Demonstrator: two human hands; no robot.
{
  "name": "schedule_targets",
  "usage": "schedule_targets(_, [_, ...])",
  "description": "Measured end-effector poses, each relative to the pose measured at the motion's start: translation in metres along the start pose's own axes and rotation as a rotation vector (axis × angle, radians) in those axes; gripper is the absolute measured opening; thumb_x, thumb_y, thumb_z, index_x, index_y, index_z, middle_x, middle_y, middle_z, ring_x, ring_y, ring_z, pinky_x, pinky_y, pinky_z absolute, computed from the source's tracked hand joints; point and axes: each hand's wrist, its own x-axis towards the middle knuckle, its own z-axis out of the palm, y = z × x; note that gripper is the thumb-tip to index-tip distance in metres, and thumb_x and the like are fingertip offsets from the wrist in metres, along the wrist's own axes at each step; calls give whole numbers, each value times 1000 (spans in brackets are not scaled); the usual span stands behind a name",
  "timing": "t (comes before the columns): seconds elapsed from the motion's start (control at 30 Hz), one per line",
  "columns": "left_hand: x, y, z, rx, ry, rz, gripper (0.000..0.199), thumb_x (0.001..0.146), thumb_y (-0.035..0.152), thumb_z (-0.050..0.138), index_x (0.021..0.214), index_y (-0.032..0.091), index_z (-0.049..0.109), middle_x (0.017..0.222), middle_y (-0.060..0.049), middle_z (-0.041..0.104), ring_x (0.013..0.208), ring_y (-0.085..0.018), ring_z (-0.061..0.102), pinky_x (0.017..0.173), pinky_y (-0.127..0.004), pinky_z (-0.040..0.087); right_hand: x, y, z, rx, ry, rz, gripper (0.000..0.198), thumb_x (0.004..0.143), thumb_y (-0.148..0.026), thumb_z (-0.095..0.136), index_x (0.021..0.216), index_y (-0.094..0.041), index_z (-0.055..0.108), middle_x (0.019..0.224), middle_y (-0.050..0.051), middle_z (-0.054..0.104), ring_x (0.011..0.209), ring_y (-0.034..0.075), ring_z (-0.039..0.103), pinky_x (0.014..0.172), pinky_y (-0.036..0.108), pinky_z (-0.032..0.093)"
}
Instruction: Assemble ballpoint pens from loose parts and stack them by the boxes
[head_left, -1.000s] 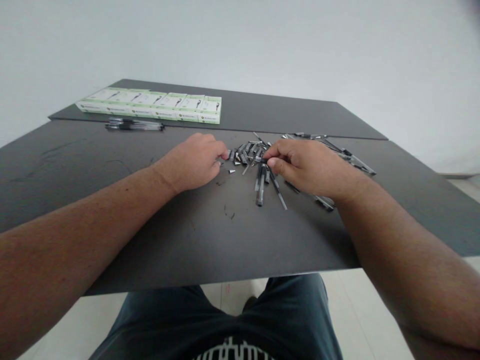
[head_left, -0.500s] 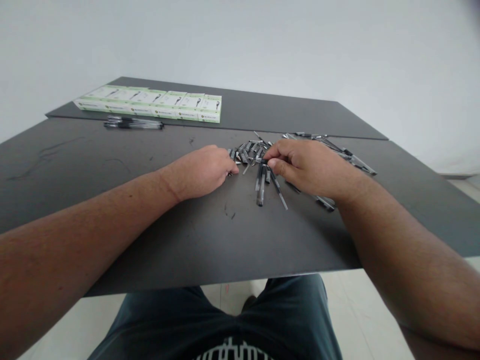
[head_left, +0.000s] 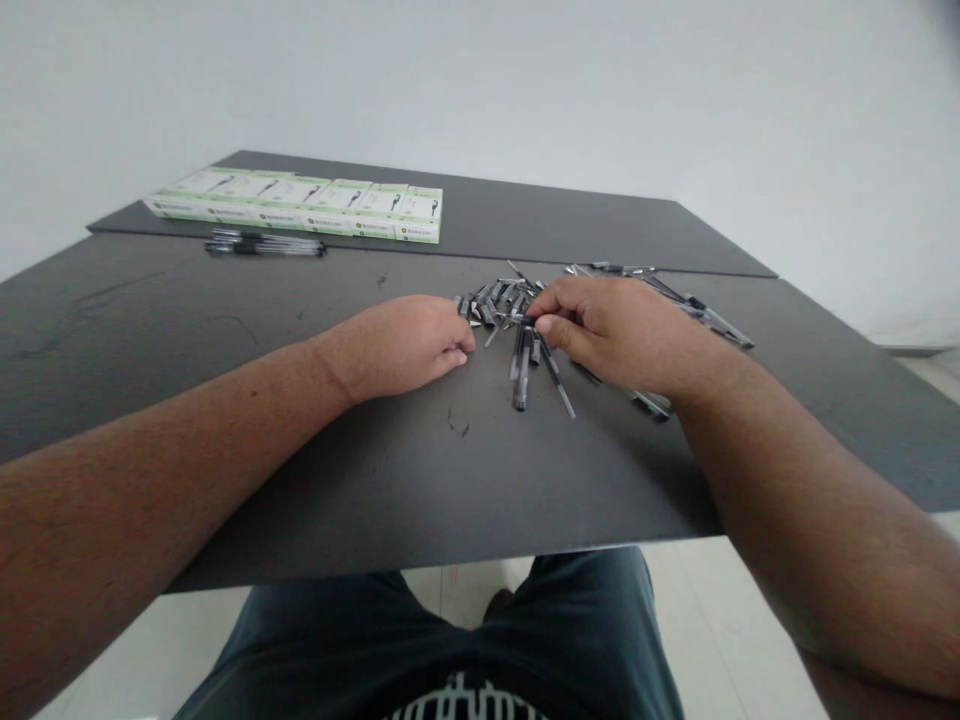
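My right hand pinches a pen between thumb and fingers. Its thin end points left, over a pile of small black and clear pen parts; the rest is hidden by the hand. At the left edge of that pile is my left hand, its fingers curled under and closed. Whatever they hold, if anything, is out of sight. Just below the right fingertips lie a clear pen barrel and a thin dark refill.
More pens and barrels lie loose to the right, some partly behind my right hand. A small bundle of pens rests at the back left. Behind it a row of green and white boxes stands on the dark table.
My left fingers have shifted slightly, and the thumb now shows lower, beneath the fingers. My right hand and the pen in it stay nearly still.
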Motion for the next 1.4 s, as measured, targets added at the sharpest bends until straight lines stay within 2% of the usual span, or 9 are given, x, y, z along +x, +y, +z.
schedule_targets(0.33, [2, 1, 2, -22, 18, 27, 21, 101, 22, 61, 99, 20, 82, 102, -9, 80, 94, -25, 74, 91, -37, 56, 0, 0, 1, 1, 3, -18, 33, 110, -36, 62, 127, -25, 89, 104, 6, 90, 90, 26, 77, 85, 36, 53])
schedule_targets(0.43, [0, 2, 3, -42, 82, 20, 20, 100, 23, 60, 97, 21, 79, 100, -9, 79, 96, -26, 74, 93, -38, 56, 0, -1, 1, 4, -13, -20, 31, 109, -35, 64, 123, -26, 89, 106, 6, 90, 91, 27, 78, 84, 37, 53])
schedule_targets(0.63, [-3, 7, 0, -135, 232, -78, 22, 101, 31, 59, 106, 20, 78, 100, -9, 79, 94, -26, 73, 95, -40, 59, 0, 0, 2, 28, -43, -33, 23, 102, -28, 69, 112, -27, 90, 94, 3, 88, 86, 25, 78, 80, 36, 52])
schedule_targets(0.8, [-5, 14, -4, -143, 322, -63, 23, 103, 31, 59, 109, 21, 78, 101, -9, 80, 100, -27, 75, 100, -41, 60, 0, 1, 3, 21, -48, -45, 20, 103, -29, 69, 108, -27, 89, 95, 2, 88, 85, 24, 78, 78, 35, 51])
schedule_targets(1.2, [-6, 22, -5, -117, 288, -35, 19, 105, 30, 59, 108, 23, 76, 99, -7, 78, 103, -28, 75, 101, -42, 59, 1, -3, 3, 33, -100, -80, 22, 104, -30, 70, 115, -27, 89, 95, 2, 88, 85, 24, 78, 78, 34, 50])
schedule_targets(1.4, [-6, 24, -5, -114, 283, 27, 18, 106, 28, 58, 106, 21, 75, 100, -9, 78, 104, -30, 75, 103, -42, 58, 1, -5, 4, 14, -119, -87, 22, 104, -29, 70, 116, -26, 89, 97, 3, 89, 82, 23, 76, 77, 34, 49])
